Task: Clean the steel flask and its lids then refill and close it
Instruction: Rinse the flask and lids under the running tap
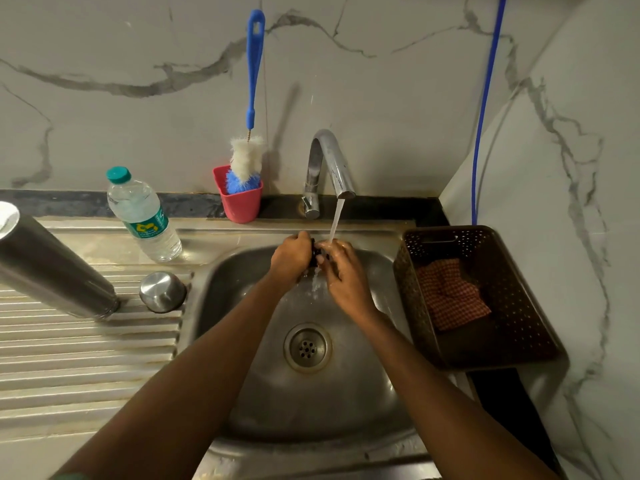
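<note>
I am on the lid-washing step. My left hand [291, 258] has its grip clamped round the small black lid [314, 253], and my right hand [343, 276] pinches the lid's other side with bent fingers. I hold it over the steel sink basin [242, 393], in the stream of water [335, 220] from the curved chrome tap [329, 161]. Most of the lid is hidden between my hands, so I cannot tell how clean it is.

The tall steel flask [52, 268] stands well to the left on the ribbed steel drainboard [86, 344]. I cannot tell which end is up. The domed steel cap [162, 292] sits just beside it, near the clear plastic water bottle with a teal cap [142, 216].

I judge the task is early on. Next I would turn the lid under the stream, rub its grooves, then set it to drain.
</note>
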